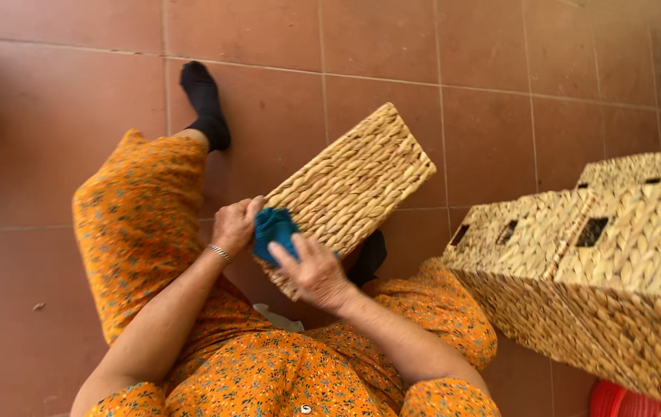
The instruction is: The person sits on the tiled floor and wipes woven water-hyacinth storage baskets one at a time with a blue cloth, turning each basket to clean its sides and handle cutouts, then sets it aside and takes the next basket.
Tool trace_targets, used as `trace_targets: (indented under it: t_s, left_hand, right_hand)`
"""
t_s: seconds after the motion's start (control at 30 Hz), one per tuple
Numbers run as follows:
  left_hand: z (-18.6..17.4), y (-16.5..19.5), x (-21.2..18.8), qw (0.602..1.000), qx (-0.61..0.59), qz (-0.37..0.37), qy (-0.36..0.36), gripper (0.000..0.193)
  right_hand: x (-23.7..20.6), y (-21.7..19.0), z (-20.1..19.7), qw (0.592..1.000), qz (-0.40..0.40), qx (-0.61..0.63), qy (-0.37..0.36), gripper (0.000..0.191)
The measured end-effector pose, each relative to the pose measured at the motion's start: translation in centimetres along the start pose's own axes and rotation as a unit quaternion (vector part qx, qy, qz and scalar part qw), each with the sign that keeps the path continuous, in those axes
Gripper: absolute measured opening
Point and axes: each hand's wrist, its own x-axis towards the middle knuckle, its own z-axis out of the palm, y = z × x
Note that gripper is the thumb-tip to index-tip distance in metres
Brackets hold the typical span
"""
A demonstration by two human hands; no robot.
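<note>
I sit on a tiled floor with a woven straw basket (357,179) tilted across my lap, its flat side up. My left hand (234,225) grips the basket's near left edge; a thin bracelet sits on that wrist. Pressed against the basket's near corner is a blue cloth (274,230), and my right hand (316,271) lies on it, with the fingers curled over the cloth. Whether the left fingertips also touch the cloth is hard to tell.
Two or more similar woven baskets (600,262) with dark handle slots stand stacked at the right. Something red (620,401) shows below them at the bottom right. My legs in orange patterned cloth and a black sock (205,104) stretch out on the reddish floor tiles (45,123).
</note>
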Motion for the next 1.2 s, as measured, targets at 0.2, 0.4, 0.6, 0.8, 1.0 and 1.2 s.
trace_targets:
  t_s: [0.2,0.4,0.6,0.8,1.0,1.2]
  left_hand:
    - [0.2,0.7,0.6,1.000,0.016,-0.013,-0.010,0.053]
    - [0.4,1.1,0.8,0.997,-0.025,-0.055,-0.038,0.054]
    - [0.6,0.5,0.9,0.999,-0.033,-0.037,0.016,0.048]
    - [0.5,-0.7,0.1,0.997,-0.051,0.029,0.045,0.048]
    - [0.2,-0.3,-0.9,0.998,-0.048,0.007,0.030,0.049]
    - [-0.5,0.4,-1.3,0.998,-0.047,-0.028,0.038,0.045]
  right_hand:
    - [0.7,16.0,1.1,0.972,0.168,-0.158,-0.039,0.016]
    - [-0.2,25.9,0.8,0.908,0.306,-0.282,0.054,0.059]
    - [1.8,8.1,1.9,0.989,0.131,-0.067,-0.032,0.023]
    - [0.2,3.1,1.5,1.000,-0.021,0.006,-0.014,0.039]
    - [0.3,19.1,1.8,0.966,0.205,-0.160,-0.001,0.039]
    - [0.4,21.2,-0.3,0.918,0.339,-0.201,0.054,0.056]
